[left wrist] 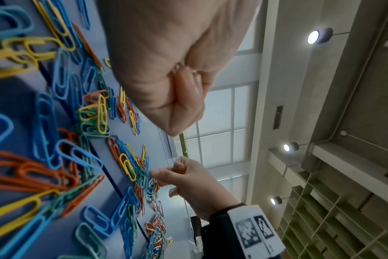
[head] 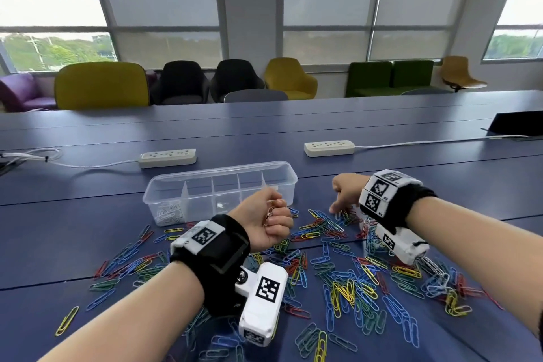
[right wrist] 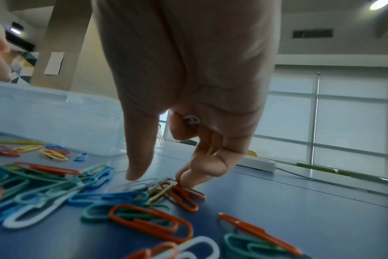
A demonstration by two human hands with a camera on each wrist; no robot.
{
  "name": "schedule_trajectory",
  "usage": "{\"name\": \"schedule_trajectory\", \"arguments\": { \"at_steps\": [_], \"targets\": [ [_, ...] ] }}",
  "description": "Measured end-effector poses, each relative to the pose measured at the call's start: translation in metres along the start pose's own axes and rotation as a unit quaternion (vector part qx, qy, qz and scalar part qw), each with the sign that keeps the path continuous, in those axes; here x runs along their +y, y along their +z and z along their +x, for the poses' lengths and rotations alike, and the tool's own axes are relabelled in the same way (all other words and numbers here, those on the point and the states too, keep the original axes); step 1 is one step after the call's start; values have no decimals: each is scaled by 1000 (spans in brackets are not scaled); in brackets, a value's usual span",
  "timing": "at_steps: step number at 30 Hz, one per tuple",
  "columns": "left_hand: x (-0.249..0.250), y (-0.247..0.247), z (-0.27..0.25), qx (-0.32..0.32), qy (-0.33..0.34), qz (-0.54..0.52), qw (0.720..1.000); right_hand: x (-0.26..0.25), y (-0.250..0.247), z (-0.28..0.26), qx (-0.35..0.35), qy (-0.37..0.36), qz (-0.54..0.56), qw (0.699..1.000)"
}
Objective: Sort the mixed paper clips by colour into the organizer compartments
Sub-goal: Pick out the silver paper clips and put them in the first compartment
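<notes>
While curling the left hand [head: 266, 219] around white paper clips [head: 269, 212] near the clear plastic divided organizer [head: 220, 185], reaching the right hand [head: 346, 191], clip tucked inside, onto scattered coloured paper clips [head: 346, 279].

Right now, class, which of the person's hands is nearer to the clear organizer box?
Left. The left hand hovers just in front of the organizer box, curled round white clips. The right hand is off its right end, fingers down in the clip pile.

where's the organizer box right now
In the head view the clear organizer box sits on the blue table, just beyond the left hand, in front of the left power strip.
</notes>
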State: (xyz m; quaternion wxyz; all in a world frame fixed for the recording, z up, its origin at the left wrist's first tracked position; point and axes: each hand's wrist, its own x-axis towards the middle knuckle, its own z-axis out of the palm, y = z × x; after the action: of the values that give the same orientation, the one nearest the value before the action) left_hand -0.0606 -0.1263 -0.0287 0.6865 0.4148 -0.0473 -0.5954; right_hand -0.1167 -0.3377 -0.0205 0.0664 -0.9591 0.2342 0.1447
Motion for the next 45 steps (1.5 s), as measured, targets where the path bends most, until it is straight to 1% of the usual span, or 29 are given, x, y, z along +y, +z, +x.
{"name": "schedule_trajectory", "arguments": {
  "at_steps": [5,9,11,13,16,18,19,20,22,24,26,27,29,32,34,35,38,40,41,43,45],
  "targets": [
    [3,-3,-5,-11,-7,-2,1000,2,4,10,-20,-11,101,995],
    [6,-9,-10,2,-8,-16,1000,4,3,10,4,-19,131,991],
    [7,-13,-11,16,0,-45,999,1,-4,3,16,-36,178,983],
    [7,-14,-12,40,18,-94,995,-3,-15,-8,21,-61,267,961],
    [4,-10,-14,72,62,-158,983,-15,-30,-32,26,-106,387,916],
    [-1,-5,-14,75,83,-158,981,-27,-38,-50,29,-141,425,893],
    [-4,-2,-14,73,83,-152,982,-35,-40,-58,28,-161,432,887],
    [-7,0,-14,69,79,-148,983,-43,-41,-65,24,-184,428,885],
    [-12,2,-12,50,72,-155,984,-60,-40,-76,15,-228,396,889],
    [-16,2,-12,21,73,-168,983,-78,-36,-80,17,-253,333,908],
    [-17,3,-16,4,77,-182,980,-93,-29,-81,50,-256,210,942],
    [-16,4,-19,-2,81,-185,979,-101,-26,-81,71,-252,147,954],
    [-14,5,-27,2,94,-195,976,-115,-21,-81,92,-238,66,965],
    [-10,-1,-32,14,114,-218,969,-136,-18,-82,83,-236,5,968],
    [-6,-11,-32,15,128,-235,963,-146,-21,-83,82,-250,-8,965],
    [-4,-16,-33,16,131,-241,961,-149,-24,-83,95,-259,-3,961],
    [3,-31,-39,29,137,-249,958,-148,-38,-80,167,-291,86,938],
    [8,-38,-46,38,145,-241,959,-142,-45,-72,187,-289,144,928],
    [10,-42,-50,41,146,-232,961,-139,-46,-68,182,-282,152,929],
    [14,-49,-55,34,137,-209,968,-139,-43,-59,161,-272,132,940],
    [15,-55,-58,17,132,-203,970,-144,-37,-52,114,-283,102,947]
  ]
}}
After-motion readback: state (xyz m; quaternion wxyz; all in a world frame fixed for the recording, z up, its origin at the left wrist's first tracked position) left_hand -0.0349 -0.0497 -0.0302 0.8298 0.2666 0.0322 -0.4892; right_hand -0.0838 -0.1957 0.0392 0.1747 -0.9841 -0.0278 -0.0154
